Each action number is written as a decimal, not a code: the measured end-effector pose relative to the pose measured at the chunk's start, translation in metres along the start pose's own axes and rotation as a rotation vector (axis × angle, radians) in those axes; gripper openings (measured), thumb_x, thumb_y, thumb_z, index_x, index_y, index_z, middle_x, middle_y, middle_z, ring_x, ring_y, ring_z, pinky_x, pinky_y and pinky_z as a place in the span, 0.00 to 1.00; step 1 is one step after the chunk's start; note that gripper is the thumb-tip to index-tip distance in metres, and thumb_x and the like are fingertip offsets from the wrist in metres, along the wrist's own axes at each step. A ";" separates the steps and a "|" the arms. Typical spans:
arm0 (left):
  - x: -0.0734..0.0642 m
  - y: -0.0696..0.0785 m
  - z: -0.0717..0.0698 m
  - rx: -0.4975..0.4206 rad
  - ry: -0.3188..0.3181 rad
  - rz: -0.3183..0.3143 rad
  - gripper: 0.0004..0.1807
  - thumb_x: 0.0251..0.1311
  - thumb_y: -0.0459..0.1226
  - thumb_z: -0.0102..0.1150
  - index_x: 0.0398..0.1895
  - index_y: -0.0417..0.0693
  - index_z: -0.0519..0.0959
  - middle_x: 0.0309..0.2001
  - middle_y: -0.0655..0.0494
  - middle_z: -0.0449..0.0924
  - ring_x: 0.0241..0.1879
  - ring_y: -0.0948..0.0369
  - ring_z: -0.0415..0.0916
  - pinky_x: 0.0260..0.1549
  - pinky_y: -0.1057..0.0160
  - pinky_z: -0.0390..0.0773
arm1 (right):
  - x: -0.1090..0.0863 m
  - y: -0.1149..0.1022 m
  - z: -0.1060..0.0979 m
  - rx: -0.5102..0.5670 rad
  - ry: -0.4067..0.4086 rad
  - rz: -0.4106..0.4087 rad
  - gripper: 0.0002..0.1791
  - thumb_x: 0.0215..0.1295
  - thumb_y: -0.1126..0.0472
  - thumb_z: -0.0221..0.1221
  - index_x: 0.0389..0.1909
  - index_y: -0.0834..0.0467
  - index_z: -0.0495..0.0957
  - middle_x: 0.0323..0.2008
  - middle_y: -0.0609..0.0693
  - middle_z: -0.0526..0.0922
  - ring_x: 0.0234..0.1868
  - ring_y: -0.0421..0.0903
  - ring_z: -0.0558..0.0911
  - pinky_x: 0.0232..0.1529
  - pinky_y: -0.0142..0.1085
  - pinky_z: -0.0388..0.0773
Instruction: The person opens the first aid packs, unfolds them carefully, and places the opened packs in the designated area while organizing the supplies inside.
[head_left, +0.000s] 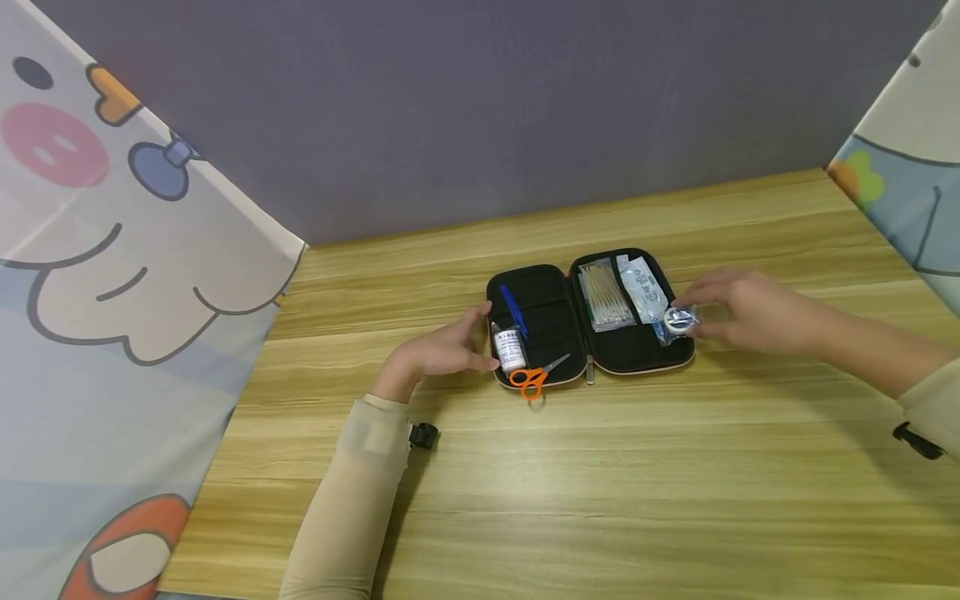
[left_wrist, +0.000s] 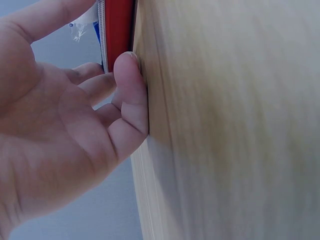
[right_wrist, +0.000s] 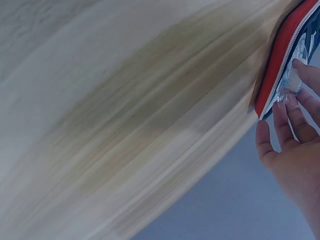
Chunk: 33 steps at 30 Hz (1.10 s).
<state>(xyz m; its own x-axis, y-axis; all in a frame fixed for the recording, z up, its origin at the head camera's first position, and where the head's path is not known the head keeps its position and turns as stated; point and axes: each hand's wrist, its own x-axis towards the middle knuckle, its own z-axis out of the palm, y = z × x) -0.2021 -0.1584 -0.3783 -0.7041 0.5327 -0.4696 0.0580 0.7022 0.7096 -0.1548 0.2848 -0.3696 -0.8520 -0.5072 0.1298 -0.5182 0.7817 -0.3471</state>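
Note:
A zip case [head_left: 534,293], black inside and red outside, lies unfolded on the table. My left hand [head_left: 444,343] rests against its left edge, fingers spread and loosely bent; in the left wrist view the fingers touch the red side. On the right half, my right hand [head_left: 738,308] pinches a white roll of tape [head_left: 678,321] in a clear wrapper over the lower right pocket. Cotton swabs [head_left: 606,296] in a bag and a white-and-blue packet [head_left: 643,287] sit beside it. The left half holds a white bottle [head_left: 510,350], blue tweezers [head_left: 514,310] and orange-handled scissors [head_left: 534,379].
The wood-grain table [head_left: 600,483] extends in front of and around the case. A grey panel [head_left: 487,108] rises behind it. Cartoon-printed cloth [head_left: 135,275] hangs on the left, with more on the right. The scissors' handles overhang the case's front edge.

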 end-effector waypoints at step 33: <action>-0.002 0.002 0.001 -0.028 0.000 0.002 0.62 0.67 0.47 0.70 0.89 0.59 0.33 0.89 0.48 0.35 0.85 0.42 0.49 0.82 0.42 0.57 | 0.018 -0.016 0.020 0.011 -0.118 -0.015 0.18 0.58 0.56 0.79 0.48 0.55 0.90 0.49 0.52 0.89 0.58 0.62 0.83 0.65 0.66 0.74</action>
<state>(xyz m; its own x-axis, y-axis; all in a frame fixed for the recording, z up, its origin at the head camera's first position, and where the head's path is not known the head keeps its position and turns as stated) -0.2001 -0.1579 -0.3769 -0.7041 0.5343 -0.4678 0.0401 0.6876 0.7250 -0.1599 0.2558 -0.3799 -0.8290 -0.5587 0.0249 -0.5296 0.7698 -0.3563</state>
